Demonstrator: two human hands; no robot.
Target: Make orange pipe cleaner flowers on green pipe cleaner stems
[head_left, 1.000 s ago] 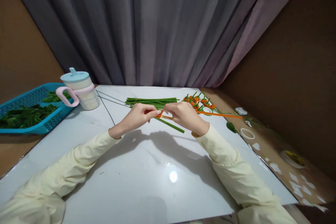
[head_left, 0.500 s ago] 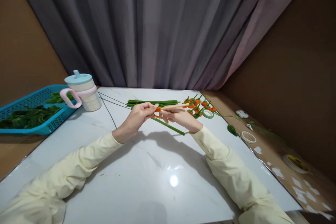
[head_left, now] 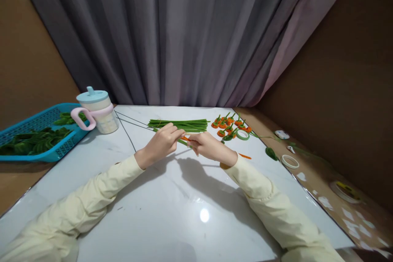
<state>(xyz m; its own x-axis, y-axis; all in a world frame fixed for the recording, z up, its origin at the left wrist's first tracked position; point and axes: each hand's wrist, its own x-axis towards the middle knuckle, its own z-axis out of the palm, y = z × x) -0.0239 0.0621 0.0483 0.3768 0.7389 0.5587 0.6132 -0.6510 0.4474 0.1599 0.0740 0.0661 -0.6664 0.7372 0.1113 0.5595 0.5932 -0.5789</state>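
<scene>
An orange pipe cleaner (head_left: 186,138) stretches between my two hands, and its loose end shows beyond my right wrist. My left hand (head_left: 162,144) is closed, thumb and fingers pinching the pipe cleaner's near part. My right hand (head_left: 210,147) is closed on it too, fingers bent toward the left hand. A sliver of a pale thin stick shows between the hands; most of it is hidden. Just behind them lies a bundle of green pipe cleaners (head_left: 184,124). Several small orange flowers with green stems (head_left: 222,125) lie to the right, beside a roll of green tape (head_left: 242,134).
At left, a blue basket (head_left: 58,149) holds green leaf pieces, with a lidded cup (head_left: 102,118) beside it. Thin dark wires (head_left: 127,133) lie on the white table (head_left: 159,221). On the right ledge are a green leaf (head_left: 271,153), a white ring (head_left: 290,161) and paper scraps.
The pale stick, plainly visible before, is now mostly hidden by my hands. Both hands have turned, backs up. An orange strand now shows between them and its end to the right.
</scene>
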